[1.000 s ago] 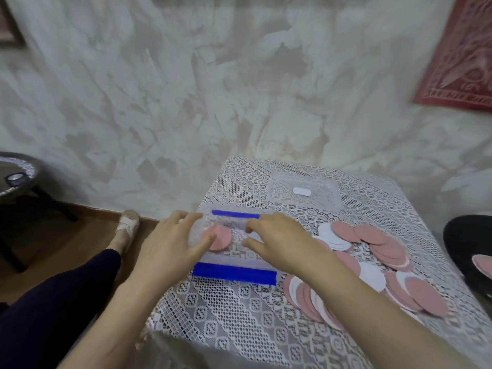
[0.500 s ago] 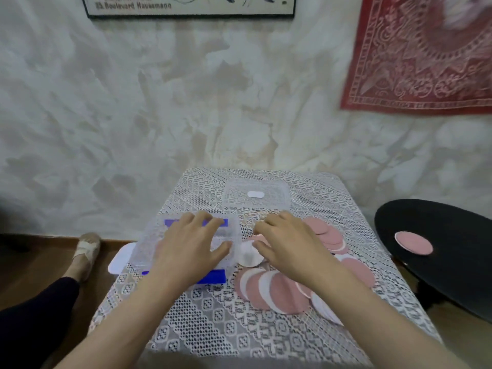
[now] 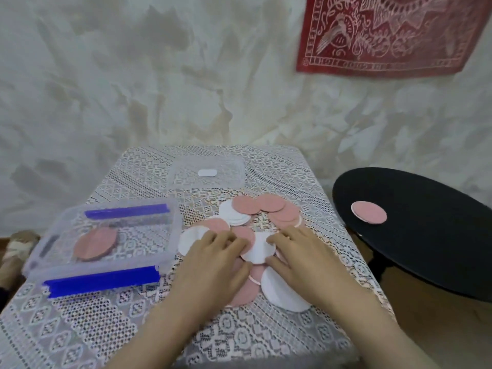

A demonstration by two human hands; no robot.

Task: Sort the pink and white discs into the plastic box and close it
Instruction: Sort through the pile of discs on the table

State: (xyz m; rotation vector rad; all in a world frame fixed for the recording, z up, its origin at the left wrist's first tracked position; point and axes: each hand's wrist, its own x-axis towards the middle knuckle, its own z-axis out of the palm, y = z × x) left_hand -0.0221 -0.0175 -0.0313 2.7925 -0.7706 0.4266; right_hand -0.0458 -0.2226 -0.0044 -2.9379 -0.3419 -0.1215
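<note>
Left hand (image 3: 215, 262): flat on the discs (image 3: 269, 204), holding nothing.
Right hand (image 3: 300, 255): flat on the discs too.
Box (image 3: 175, 235): open, pink discs (image 3: 95, 245) inside.

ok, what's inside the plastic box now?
A small overlapping stack of pink discs lies in the plastic box, toward its left end. The top disc covers the rest, so their count and any white ones beneath can't be told.
</note>
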